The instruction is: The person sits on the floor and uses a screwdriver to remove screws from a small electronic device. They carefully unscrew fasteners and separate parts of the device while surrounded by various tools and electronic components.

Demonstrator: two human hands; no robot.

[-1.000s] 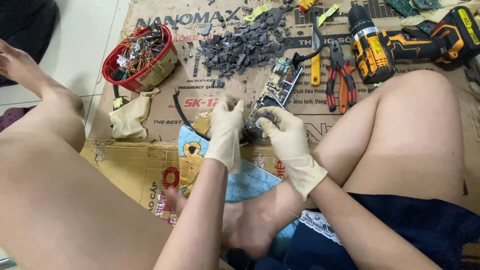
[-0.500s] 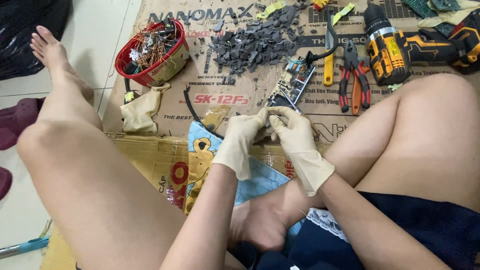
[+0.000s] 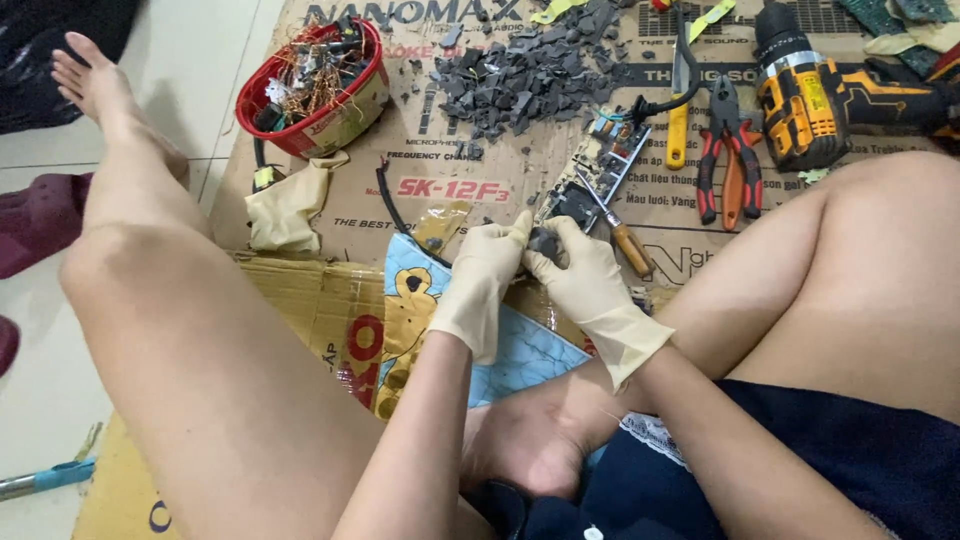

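**Two gloved hands pinch a small dark part over the cardboard**

Two hands in pale rubber gloves meet at the middle of the cardboard sheet (image 3: 400, 215) spread on the floor. The left hand (image 3: 483, 275) and the right hand (image 3: 585, 280) have their fingers curled in and closed together on a small dark component (image 3: 545, 242), held just above the cardboard, at the near end of a circuit board (image 3: 592, 172). A screwdriver with a wooden handle (image 3: 630, 248) lies just beside the right hand, its tip resting on the board.

Judging by the grip, the step in hand is working this piece apart or pulling it free; the next move would call for a firm twist or pull with both thumbs, perhaps with the screwdriver as a lever.

Toward the far edge of the cardboard sits a heap of grey broken fragments (image 3: 530, 75). At the far left corner stands a red basket (image 3: 355, 95) full of copper wire and scrap, with a spare glove (image 3: 285, 205) beside it. Along the far right lie red-handled pliers (image 3: 728, 150) and a yellow cordless drill (image 3: 800, 90). The person sits barelegged on a pale tiled floor (image 3: 200, 50), a blue patterned cloth (image 3: 510, 350) under the forearms.
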